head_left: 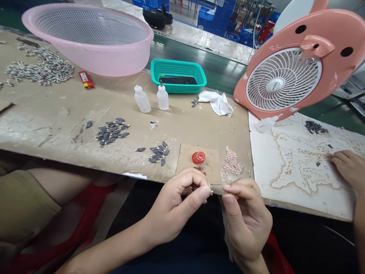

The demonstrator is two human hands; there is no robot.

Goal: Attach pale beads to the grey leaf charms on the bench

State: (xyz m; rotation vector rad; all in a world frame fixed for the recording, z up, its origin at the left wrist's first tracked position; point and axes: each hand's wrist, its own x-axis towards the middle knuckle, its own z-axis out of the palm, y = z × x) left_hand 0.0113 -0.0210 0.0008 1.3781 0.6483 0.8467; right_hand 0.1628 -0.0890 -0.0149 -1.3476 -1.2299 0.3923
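At the far left of the brown-covered surface (122, 101), a heap of small pale pieces (41, 68) lies spread out, with a red item (85, 80) with a yellow end near it. A pink mesh basket (119, 57) stands behind, tilted in view. Below it in view, a loose cluster of dark leaf-shaped pieces (110, 133) lies towards the front, one piece apart on its left. Two translucent squeeze bottles (142, 99) stand upright side by side, and a smaller dark cluster (159, 153) lies nearer the front edge. Behind the bottles is a green basket (178, 88) with a dark flat object (176, 80) inside.

The left hand (182, 205) is just in front of a cardboard piece (212, 160) bearing a red round item (198, 157). Its grip pinches a tiny pale piece (211, 192) between thumb and index fingertip. A crumpled white cloth (218, 102) lies farther back. Pink beads (232, 163) lie in a pile just beyond the right hand (248, 217), whose thumb and index finger draw close together; whether that grip holds anything I cannot tell.

Farther right stands a coral-coloured fan (281, 83), and another person's hand (349, 165) rests on a map-printed sheet (302, 171).
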